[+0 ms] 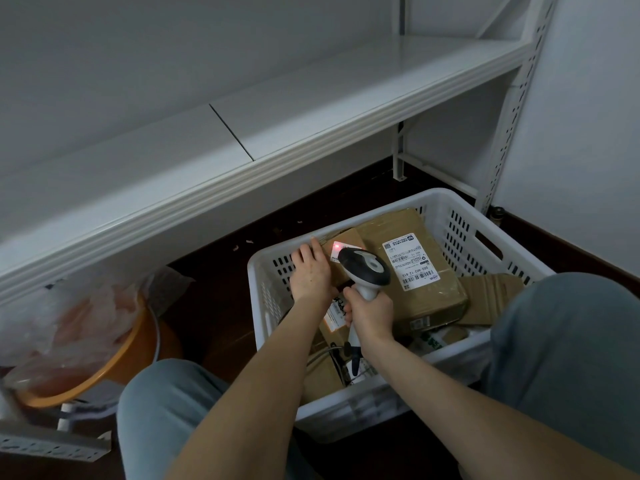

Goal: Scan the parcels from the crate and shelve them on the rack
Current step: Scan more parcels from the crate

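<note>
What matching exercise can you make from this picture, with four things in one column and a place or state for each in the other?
Things:
1. barcode scanner
2. small parcel
3. large parcel
4. orange basin

Places or states:
A. on the floor, left of the white crate
B. gripped by the right hand
C. under the left hand, with a red light spot on it
D. in the crate, white label facing up

Pairs: 1-B, 2-C, 3-D, 4-A

One crate [367,213], one scanner [367,268], at least four parcels [426,296] (heaped)
</note>
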{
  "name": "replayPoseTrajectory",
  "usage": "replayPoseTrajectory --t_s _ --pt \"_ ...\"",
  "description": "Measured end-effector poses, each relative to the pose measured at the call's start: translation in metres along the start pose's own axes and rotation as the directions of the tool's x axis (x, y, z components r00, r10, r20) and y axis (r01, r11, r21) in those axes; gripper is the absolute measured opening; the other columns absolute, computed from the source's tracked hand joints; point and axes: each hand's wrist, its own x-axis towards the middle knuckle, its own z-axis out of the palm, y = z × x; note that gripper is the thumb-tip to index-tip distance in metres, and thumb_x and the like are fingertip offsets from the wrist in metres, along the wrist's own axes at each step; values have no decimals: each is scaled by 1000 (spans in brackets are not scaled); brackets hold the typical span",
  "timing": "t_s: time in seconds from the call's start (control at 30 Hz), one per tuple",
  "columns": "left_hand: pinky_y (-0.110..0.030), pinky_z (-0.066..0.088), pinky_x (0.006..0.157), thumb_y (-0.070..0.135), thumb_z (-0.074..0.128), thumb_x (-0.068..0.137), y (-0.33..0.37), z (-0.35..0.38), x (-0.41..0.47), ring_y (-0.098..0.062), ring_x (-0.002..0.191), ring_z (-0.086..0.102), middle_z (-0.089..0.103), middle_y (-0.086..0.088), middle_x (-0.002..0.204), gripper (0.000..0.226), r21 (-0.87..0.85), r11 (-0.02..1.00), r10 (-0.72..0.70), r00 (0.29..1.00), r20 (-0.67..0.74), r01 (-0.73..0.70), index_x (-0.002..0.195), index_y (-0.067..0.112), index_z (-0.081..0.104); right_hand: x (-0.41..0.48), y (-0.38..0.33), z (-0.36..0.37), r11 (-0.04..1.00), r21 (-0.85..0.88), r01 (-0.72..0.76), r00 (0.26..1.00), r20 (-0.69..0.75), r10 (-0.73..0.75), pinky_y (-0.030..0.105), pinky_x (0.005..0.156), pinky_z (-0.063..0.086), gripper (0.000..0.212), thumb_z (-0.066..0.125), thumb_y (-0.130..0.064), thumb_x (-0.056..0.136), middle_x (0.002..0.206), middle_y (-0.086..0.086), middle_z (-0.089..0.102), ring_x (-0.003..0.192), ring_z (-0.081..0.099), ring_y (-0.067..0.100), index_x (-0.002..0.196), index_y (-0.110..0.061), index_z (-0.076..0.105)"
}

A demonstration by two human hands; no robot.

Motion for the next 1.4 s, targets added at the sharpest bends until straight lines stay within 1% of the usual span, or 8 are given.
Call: replayPoseTrajectory --t_s 0.27,0.4,0.53,0.63,0.87,1.03,1.17,1.4 --pt "-35 47 96 38 79 75 -1 0 0 -32 134 24 21 -15 145 114 11 1000 -4 1000 -7 4 151 9 0 0 -3 0 1000 -12 -14 1000 -5 14 21 54 46 16 67 -13 87 70 5 64 59 59 11 98 -1 65" --pt "-36 46 98 36 79 76 -1 -1 0 -32 135 23 19 -14 146 113 5 1000 -7 1000 -1 7 151 9 -1 -3 -4 -4 996 82 -19 999 32 17 21 52 48 22 70 -20 87 68 4 64 56 59 11 101 -4 64" --pt "-39 46 101 35 81 74 -3 -4 1 -32 137 20 17 -14 147 116 -11 1000 -19 999 33 19 151 9 -1 -2 -8 -14 944 298 -140 983 159 96 36 80 56 24 68 -25 88 85 9 69 82 67 21 109 -14 60" --pt "-39 46 100 36 81 73 -3 -4 1 -32 136 21 17 -14 147 117 -11 1000 -26 999 41 26 151 9 -2 3 -16 -25 899 375 -228 962 230 147 41 87 56 23 69 -15 88 90 13 70 85 67 23 108 -8 62" --pt "-38 45 99 36 83 71 -2 -5 1 -31 134 24 20 -14 145 118 -12 999 -30 999 32 30 150 9 0 5 -26 -28 869 385 -311 937 280 211 29 60 51 17 66 -3 86 61 6 60 49 55 12 102 -9 62" --pt "-37 44 100 33 81 73 -2 -5 0 -32 136 21 17 -14 147 116 -18 999 -29 999 46 30 151 9 -2 -4 -22 -21 880 375 -292 927 336 165 27 59 51 26 65 2 86 68 6 64 53 57 10 109 -9 62" --pt "-37 44 100 36 81 73 -2 -6 0 -32 136 21 19 -14 147 116 -25 999 -27 999 37 28 151 9 -1 -12 -19 -15 941 271 -204 956 262 132 23 48 42 3 67 -10 88 54 0 54 44 47 9 88 -10 64" --pt "-39 42 103 28 79 76 -2 -7 -3 -34 138 19 16 -16 149 113 -30 999 -25 999 41 26 151 7 -3 -16 -10 -6 977 178 -116 981 172 85 22 48 41 12 70 -17 87 50 -1 54 44 47 10 84 -8 63"
